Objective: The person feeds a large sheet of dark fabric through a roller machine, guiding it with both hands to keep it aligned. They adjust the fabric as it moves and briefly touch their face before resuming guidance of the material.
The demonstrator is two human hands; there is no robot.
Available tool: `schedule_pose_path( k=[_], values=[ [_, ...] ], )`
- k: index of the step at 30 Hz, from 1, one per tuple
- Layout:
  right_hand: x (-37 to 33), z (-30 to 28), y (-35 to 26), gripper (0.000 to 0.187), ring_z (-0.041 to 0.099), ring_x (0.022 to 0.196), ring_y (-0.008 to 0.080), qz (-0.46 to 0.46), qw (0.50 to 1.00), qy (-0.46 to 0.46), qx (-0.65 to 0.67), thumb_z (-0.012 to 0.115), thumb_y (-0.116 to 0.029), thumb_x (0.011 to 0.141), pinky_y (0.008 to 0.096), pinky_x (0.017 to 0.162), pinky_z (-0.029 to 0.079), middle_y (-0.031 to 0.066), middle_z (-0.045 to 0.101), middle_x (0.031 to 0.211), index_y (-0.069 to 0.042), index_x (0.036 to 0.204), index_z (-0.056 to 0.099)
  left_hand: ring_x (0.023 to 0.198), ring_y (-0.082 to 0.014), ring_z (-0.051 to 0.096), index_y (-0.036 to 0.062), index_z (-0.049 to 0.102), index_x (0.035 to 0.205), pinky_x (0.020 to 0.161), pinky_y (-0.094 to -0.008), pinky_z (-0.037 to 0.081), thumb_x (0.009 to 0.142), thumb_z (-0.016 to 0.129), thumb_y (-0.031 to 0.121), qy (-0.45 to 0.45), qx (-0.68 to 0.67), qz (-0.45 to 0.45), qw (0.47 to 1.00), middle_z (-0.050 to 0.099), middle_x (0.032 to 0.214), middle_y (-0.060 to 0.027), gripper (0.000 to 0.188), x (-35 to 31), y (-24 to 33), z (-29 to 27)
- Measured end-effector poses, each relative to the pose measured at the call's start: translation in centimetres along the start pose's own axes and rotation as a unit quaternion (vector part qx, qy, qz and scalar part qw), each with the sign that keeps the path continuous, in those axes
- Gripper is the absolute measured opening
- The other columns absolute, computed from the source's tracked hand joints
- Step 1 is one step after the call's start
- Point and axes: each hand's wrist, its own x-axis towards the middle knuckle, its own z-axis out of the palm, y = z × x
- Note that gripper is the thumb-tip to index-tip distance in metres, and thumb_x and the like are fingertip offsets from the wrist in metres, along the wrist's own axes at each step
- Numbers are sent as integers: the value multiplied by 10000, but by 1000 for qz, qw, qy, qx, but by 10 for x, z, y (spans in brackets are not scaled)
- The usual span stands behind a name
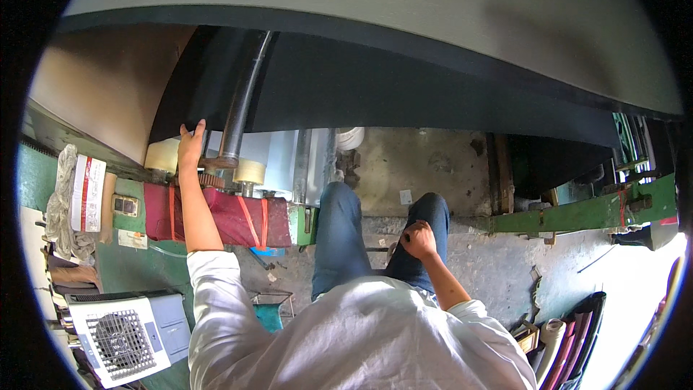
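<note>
A wide black sheet (375,87) stretches across the machine in front of me and passes by a metal roller (245,101). My left hand (190,146) reaches forward to the sheet's near edge at the left, its fingers stretched and apart, the tips touching or very close to it. Beside that hand are a cream-coloured roller end (250,172) and a brown gear wheel (211,180). My right hand (419,240) rests closed on my right thigh. Something dark shows between its curled fingers, too small to name.
Dark red cloth (195,213), tied with orange bands, wraps the green machine frame below my left arm. A green beam (577,213) runs off to the right. A grey-white fan unit (126,336) stands at lower left; several rolls (570,347) lean at lower right.
</note>
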Motion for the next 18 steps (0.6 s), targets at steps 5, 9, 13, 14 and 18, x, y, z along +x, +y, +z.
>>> schedule_pose_path(
  k=[5, 9, 13, 14, 18],
  values=[
    [2, 3, -1, 149, 621, 773, 262, -17, 1000, 5, 12, 638, -208, 676, 397, 920, 426, 108, 639, 683, -74, 613, 622, 1203, -414, 444, -19, 227, 1411, 999, -390, 349, 834, 424, 560, 9, -37, 27, 999, 456, 1273, -322, 841, 32, -48, 6],
    [0, 6, 3, 152, 619, 761, 258, -5, 1000, -4, 13, 633, -204, 684, 399, 918, 426, 108, 639, 682, -72, 608, 619, 1208, -409, 442, -30, 221, 1410, 1000, -389, 348, 835, 428, 604, 4, -28, 10, 1000, 456, 1272, -322, 880, 15, -22, 4],
    [1, 4, 1, 150, 616, 748, 259, -7, 1000, -4, 11, 626, -194, 687, 399, 915, 427, 107, 637, 678, -69, 605, 617, 1194, -417, 453, -60, 210, 1402, 990, -393, 357, 828, 436, 621, 7, -10, 24, 1000, 457, 1254, -343, 919, 5, -16, -2],
    [2, 5, 1, 150, 615, 746, 260, -9, 1000, -4, 13, 625, -193, 687, 399, 915, 426, 107, 635, 675, -69, 605, 617, 1190, -419, 456, -60, 208, 1403, 988, -395, 359, 827, 437, 622, 8, -10, 23, 1000, 460, 1249, -345, 921, 6, -19, -3],
    [1, 8, 3, 149, 612, 737, 263, -12, 1000, 4, 12, 620, -192, 688, 395, 914, 426, 106, 630, 662, -70, 603, 617, 1179, -427, 462, -62, 206, 1402, 981, -401, 365, 827, 439, 625, 8, -11, 26, 1000, 469, 1234, -349, 925, 11, -23, 0]
  ],
)
